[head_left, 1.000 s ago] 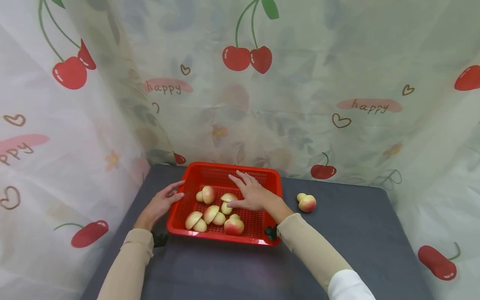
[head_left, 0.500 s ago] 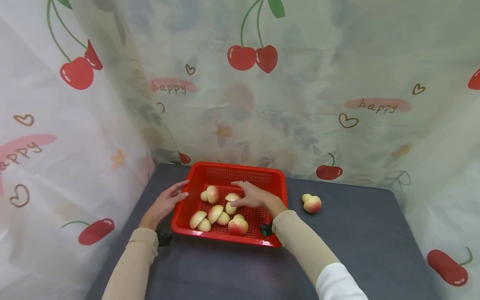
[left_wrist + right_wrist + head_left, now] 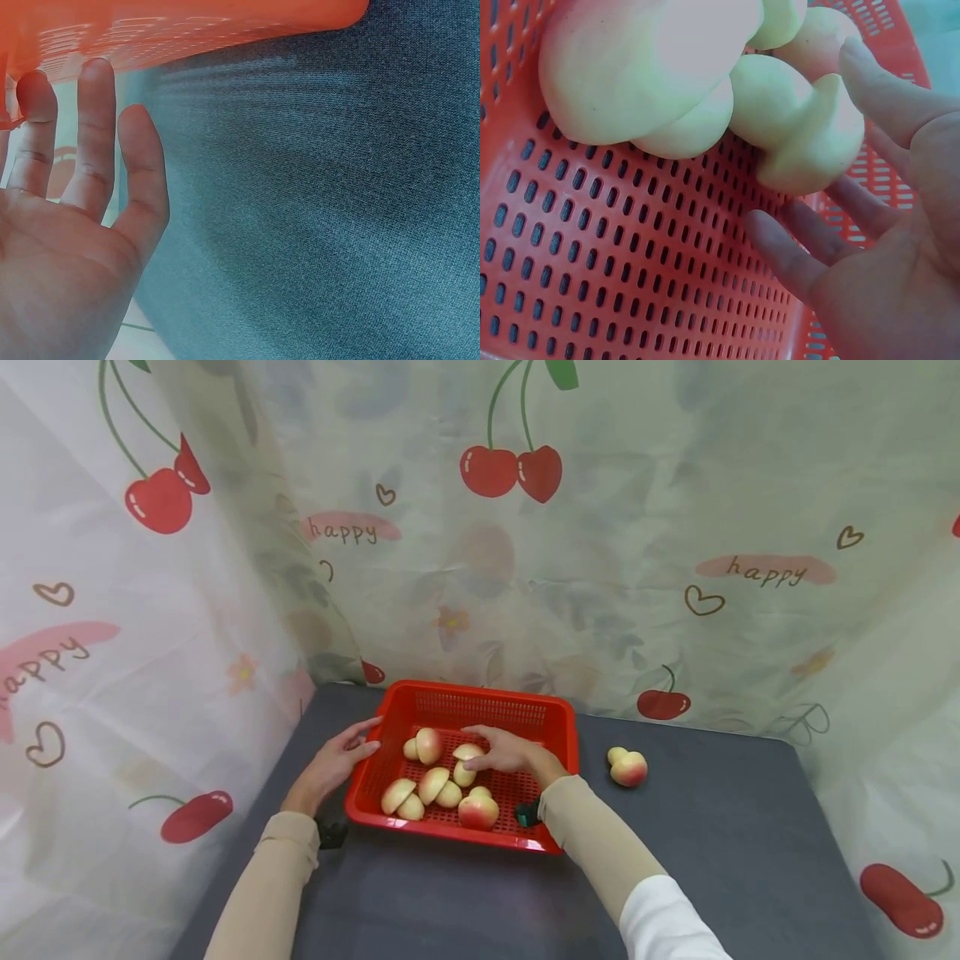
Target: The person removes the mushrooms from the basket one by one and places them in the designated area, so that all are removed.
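Observation:
A red perforated basket (image 3: 453, 832) holds several pale, mushroom-shaped pieces with reddish patches. My left hand (image 3: 332, 768) is at its left rim; in the left wrist view the fingers of that hand (image 3: 82, 217) are extended against or close to the basket's side (image 3: 247, 19). Inside the basket, my right hand (image 3: 510, 753) hangs over one mushroom-shaped piece (image 3: 465, 773). The right wrist view has the thumb and spread fingers of the hand (image 3: 907, 240) around this piece (image 3: 810, 146), with no firm grip visible; whether they touch it is unclear.
One more pale and red piece (image 3: 628, 768) lies on the dark tabletop (image 3: 720, 827), right of the basket. A printed curtain (image 3: 525, 610) hangs behind the table and along both sides.
My right hand has come down toward the piece, its fingers less raised than before. The left hand stays at the rim. The head view has shifted slightly.

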Tool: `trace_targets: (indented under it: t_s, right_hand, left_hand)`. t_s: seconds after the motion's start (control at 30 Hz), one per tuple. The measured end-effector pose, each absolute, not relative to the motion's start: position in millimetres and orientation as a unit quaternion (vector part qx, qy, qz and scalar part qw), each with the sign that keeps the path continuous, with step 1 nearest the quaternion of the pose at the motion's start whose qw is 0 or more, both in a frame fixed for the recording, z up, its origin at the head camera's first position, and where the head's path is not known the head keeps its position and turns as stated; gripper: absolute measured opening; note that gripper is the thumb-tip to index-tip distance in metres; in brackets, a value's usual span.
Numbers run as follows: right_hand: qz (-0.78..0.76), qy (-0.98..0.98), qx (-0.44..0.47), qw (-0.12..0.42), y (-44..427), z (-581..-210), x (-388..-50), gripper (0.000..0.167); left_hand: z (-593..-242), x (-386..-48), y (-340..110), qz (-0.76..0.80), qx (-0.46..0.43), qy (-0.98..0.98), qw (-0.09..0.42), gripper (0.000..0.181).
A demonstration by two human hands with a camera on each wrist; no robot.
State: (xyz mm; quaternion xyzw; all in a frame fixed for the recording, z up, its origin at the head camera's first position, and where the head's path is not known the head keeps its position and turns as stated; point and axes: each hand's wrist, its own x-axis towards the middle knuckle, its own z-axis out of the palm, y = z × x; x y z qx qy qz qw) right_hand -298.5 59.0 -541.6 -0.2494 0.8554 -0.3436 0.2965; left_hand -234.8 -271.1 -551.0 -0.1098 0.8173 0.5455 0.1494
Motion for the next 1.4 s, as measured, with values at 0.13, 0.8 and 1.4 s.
trace_targets:
  t_s: [0.13,0.8,1.4]
  right_hand:
    - [-0.344,0.856,-0.252,0.292,56.7,-544.5,-298.6,0.069]
    - [-0.33,0.865,-0.261,0.275,54.1,-549.0,-299.7,0.053]
    - [-0.362,0.866,-0.237,0.252,73.1,-519.2,-298.1,0.063]
  left_hand:
    - [-551.0,-234.2,-270.2,0.549,-0.107,0.816,0.147,0.057]
    - [-550.9,-233.3,-269.9,0.556,-0.111,0.812,0.137,0.056]
    - [-553.1,-233.5,-272.6,0.545,-0.108,0.821,0.132,0.057]
